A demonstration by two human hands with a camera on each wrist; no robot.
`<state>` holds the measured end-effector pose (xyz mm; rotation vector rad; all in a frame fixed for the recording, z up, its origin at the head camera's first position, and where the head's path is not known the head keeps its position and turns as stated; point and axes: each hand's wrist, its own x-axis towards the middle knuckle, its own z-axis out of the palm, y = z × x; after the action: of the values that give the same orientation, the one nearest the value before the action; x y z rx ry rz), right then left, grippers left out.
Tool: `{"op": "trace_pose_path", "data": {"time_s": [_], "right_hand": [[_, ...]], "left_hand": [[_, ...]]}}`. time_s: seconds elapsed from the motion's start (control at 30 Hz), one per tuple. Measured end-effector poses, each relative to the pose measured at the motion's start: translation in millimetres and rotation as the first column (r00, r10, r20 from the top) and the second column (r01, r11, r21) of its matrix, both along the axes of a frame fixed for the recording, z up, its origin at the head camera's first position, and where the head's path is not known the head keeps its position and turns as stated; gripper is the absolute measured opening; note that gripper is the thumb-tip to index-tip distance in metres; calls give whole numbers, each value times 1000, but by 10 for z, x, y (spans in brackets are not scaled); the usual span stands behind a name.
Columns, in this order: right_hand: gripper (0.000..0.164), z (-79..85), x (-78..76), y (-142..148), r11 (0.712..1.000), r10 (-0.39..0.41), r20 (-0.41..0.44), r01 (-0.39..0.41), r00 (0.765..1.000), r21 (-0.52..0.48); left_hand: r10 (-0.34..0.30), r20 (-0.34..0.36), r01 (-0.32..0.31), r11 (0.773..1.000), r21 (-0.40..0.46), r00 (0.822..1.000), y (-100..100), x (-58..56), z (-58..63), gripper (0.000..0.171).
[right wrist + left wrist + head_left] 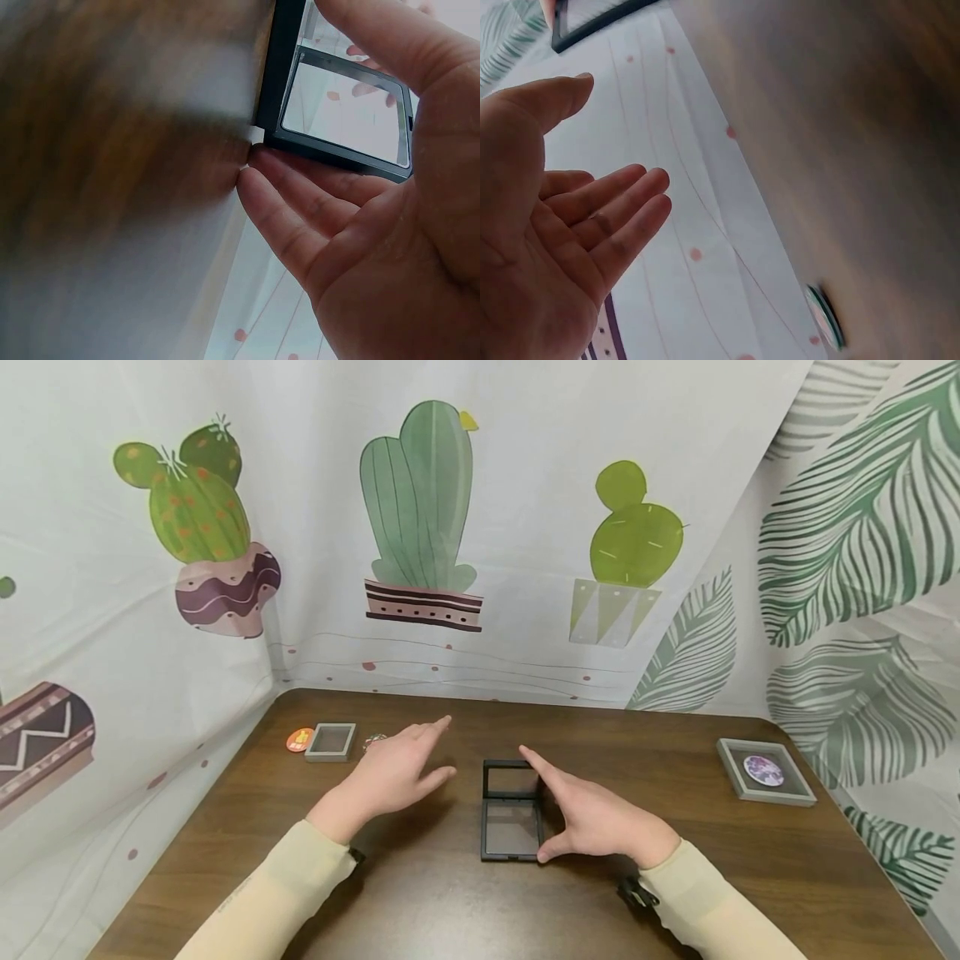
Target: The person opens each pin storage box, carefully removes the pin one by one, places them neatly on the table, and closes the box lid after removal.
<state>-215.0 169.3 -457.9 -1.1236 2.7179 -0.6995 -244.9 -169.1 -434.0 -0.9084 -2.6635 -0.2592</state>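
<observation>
A small black-framed hinged case (512, 862) with clear panels stands unfolded on the table, its lid raised at the back. My right hand (600, 818) spans its right side, with the thumb at the front corner and the fingers reaching behind the lid. In the right wrist view, the case (337, 154) lies between that thumb and the fingers. My left hand (393, 772) hovers over the table left of the case, fingers extended and palm bare. Partly hidden behind it is a round badge (372, 741), whose edge also shows in the left wrist view.
At the back left, a grey square frame (330, 758) lies beside an orange round badge (299, 740). Another grey frame (795, 795), holding a purple round badge (763, 769), lies at the right. Printed cloth (525, 527) hangs behind the brown table (442, 910).
</observation>
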Motion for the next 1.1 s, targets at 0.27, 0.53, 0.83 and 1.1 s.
{"op": "trace_pose_path", "data": {"time_s": [0.27, 0.53, 0.83, 1.1], "right_hand": [[137, -9, -18, 3, 1000, 5, -10, -5, 1000, 1], [137, -17, -31, 7, 1000, 15, -14, -15, 1000, -10], [136, -12, -25, 8, 1000, 17, 1, -17, 1000, -1], [135, -13, -10, 10, 1000, 11, 3, -11, 1000, -2]], "left_hand": [[-78, -24, 78, 997, 10, 997, 204, 133, -6, 79], [-142, 29, 141, 990, 28, 989, 356, 236, -57, 84], [-200, 29, 200, 980, 7, 979, 445, 304, -89, 82], [-215, 34, 215, 977, -3, 976, 488, 345, -81, 79]]}}
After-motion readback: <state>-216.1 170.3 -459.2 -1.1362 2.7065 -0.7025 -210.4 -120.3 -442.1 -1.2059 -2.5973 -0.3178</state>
